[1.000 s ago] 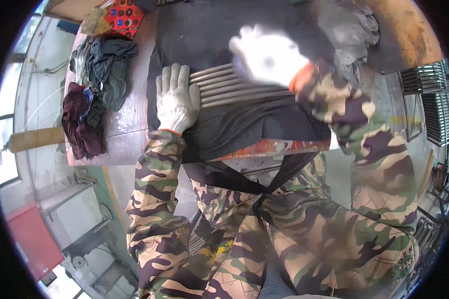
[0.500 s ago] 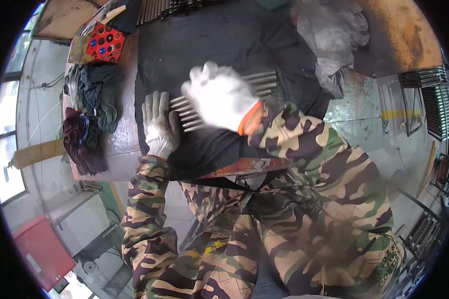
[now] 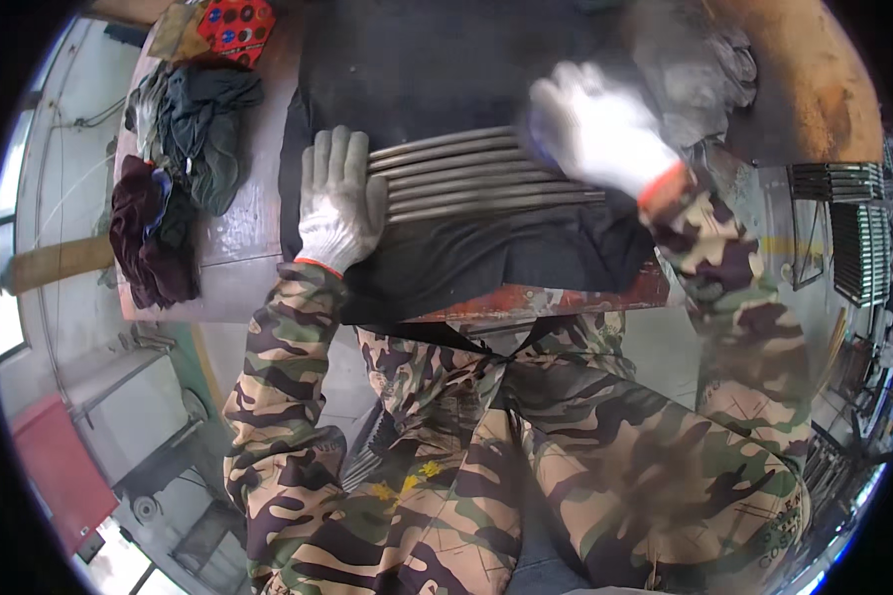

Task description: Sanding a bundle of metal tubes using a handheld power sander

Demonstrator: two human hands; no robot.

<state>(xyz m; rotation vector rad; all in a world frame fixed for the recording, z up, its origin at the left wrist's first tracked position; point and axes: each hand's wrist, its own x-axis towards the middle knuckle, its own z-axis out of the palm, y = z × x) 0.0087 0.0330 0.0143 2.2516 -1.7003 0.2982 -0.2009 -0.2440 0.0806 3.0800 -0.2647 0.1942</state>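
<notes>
Several slim grey metal rods [image 3: 456,174] lie side by side on a black cloth [image 3: 417,69] that covers the middle of the table. At their left ends, my left hand [image 3: 339,193], in a whitish knit glove with greyed fingers, rests with its fingers stretched out and its thumb side against the rod ends. Over the right part of the rods is my right hand [image 3: 600,124], gloved in white. Motion smears its fingers, and a dark bluish blur shows beneath them; whether it grips anything cannot be made out.
Crumpled dark green [image 3: 203,129] and maroon cloths [image 3: 149,233] lie on the table's left side, below a red box with round patterns [image 3: 236,30]. A grey cloth [image 3: 690,74] is bunched at the back right. A rack of metal bars [image 3: 858,248] stands farther right.
My right hand has swept right along the rods, uncovering their middle. My left hand stays at the left ends. The view has shifted, so the table sits higher in the picture.
</notes>
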